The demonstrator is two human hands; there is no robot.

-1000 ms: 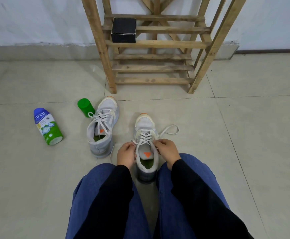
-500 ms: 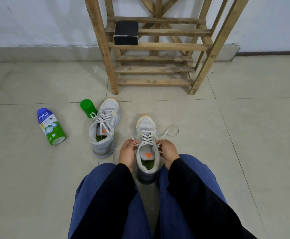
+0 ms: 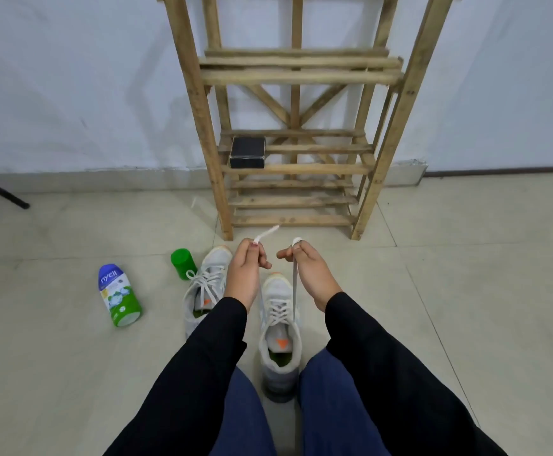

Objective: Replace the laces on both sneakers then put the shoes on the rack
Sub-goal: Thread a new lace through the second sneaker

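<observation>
As my left hand point(image 3: 244, 274) and right hand point(image 3: 312, 274) are apart, each pinches one end of the lace point(image 3: 294, 284) of the near sneaker point(image 3: 280, 327).

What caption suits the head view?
Left hand and right hand hold lace ends taut above the near sneaker, before the rack.

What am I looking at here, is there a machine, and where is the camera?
No machine: these are a person's two bare hands, seen from a camera worn on the head, looking forward and down. The left hand and right hand each pinch one end of the white shoelace rising from the grey-white sneaker between the knees. A second laced sneaker stands beside it on the tiled floor, near a green plastic cap and a lying blue, white and green bottle. Ahead stands a wooden slatted rack holding a small black box.
</observation>
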